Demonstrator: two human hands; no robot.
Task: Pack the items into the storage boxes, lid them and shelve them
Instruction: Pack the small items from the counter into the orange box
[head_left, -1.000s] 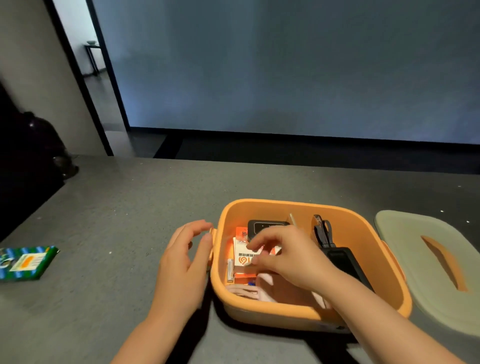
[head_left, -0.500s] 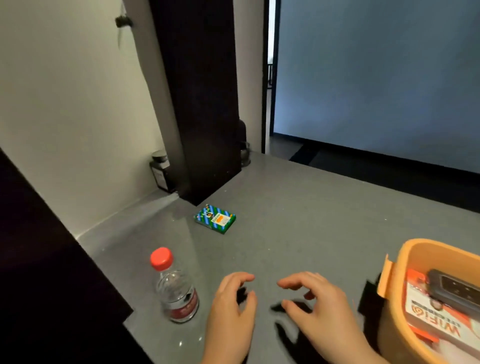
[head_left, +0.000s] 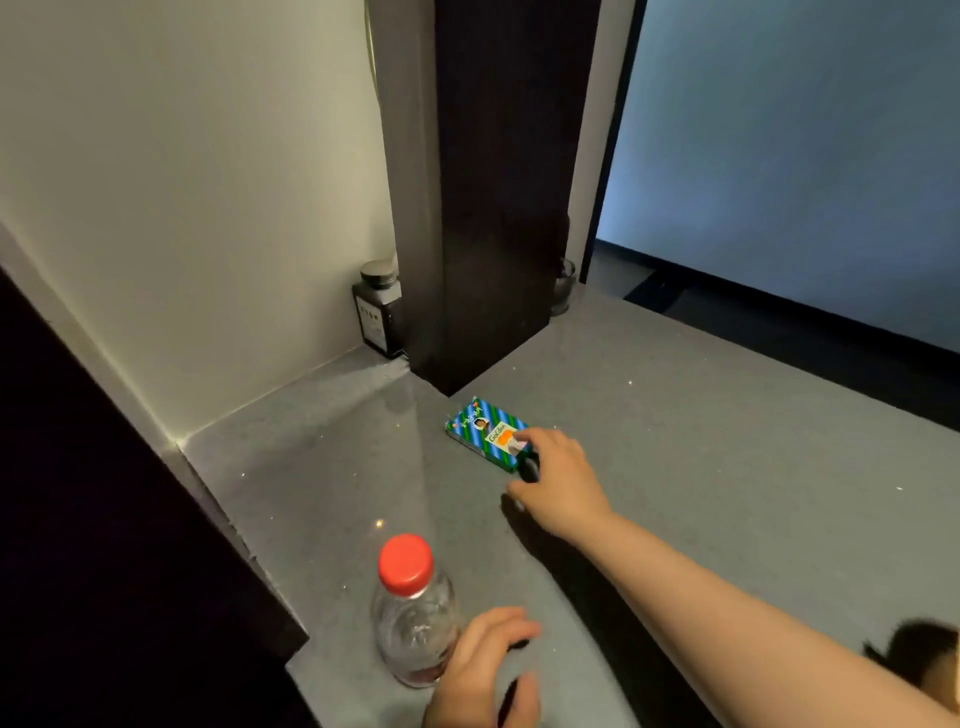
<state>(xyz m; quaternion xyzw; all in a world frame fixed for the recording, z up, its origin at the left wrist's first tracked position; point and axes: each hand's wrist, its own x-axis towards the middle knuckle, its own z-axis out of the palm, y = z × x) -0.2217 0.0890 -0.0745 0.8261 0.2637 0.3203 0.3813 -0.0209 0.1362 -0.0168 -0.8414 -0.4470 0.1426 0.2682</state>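
Nearest, the left hand (head_left: 480, 670) rests half-curled with a loose, empty grip, just beside the clear plastic bottle with a red cap (head_left: 413, 610) on the grey speckled tabletop (head_left: 701, 467). Farther, the right hand (head_left: 558, 480) has a wide grip, fingertips touching the small green-and-blue striped flat box (head_left: 483, 428).

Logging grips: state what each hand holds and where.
Nothing held. Right hand fingertips touch the green box at its near end; left hand open beside the bottle.
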